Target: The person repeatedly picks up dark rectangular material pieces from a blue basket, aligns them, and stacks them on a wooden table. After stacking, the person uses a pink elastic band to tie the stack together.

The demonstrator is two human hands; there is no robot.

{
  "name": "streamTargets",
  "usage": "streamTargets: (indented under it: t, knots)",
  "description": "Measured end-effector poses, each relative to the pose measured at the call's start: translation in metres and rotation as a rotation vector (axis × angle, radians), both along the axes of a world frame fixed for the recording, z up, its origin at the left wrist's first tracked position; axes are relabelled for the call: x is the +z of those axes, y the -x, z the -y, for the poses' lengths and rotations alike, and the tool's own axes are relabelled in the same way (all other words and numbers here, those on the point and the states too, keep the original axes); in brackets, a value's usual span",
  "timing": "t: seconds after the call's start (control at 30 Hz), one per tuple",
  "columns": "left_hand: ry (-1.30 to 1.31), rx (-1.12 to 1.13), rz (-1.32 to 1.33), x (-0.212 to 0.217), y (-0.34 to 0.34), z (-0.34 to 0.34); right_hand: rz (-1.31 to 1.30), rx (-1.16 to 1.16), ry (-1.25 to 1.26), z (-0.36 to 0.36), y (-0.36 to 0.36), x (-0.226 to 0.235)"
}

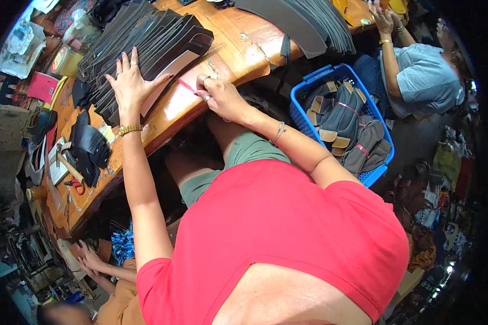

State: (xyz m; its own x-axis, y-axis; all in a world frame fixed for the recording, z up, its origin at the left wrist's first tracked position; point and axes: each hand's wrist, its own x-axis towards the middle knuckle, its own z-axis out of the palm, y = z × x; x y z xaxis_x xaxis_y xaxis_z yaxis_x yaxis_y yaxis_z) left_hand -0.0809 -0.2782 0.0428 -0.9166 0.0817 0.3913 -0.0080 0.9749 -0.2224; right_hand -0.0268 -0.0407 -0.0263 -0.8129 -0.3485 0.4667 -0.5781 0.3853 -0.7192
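My left hand (129, 89) lies with its fingers spread on a fanned row of dark, flat pieces (146, 40), overlapping one another on the wooden table. Along the near edge of that row runs a paler strip (171, 76), close to my left thumb. At the table's front edge my right hand (222, 98) is closed, thumb against fingers, on a thin pink strip (186, 85). The strip's far end points toward the dark pieces; the rest is hidden in my fingers.
Right of the table stands a blue basket (303, 111) with dark bundles tied in pink bands. More dark curved pieces (301, 21) lie on the table's far right. A hammer (70, 167) rests at the left. Other people sit at right (423, 81) and lower left (119, 303).
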Motion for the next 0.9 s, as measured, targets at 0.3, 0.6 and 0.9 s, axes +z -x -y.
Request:
streamTargets:
  t: [0.3,0.6,0.9]
  knots:
    - [-0.001,0.015,-0.012,-0.001,-0.002,-0.001,0.108,0.128,-0.274,-0.018,-0.025,0.02]
    - [-0.019,-0.011,-0.049,-0.001,-0.008,0.003,0.037,0.072,-0.58,-0.036,-0.022,0.057]
    - [-0.128,-0.055,-0.071,0.003,-0.013,0.001,0.125,0.531,0.026,0.023,0.059,0.123]
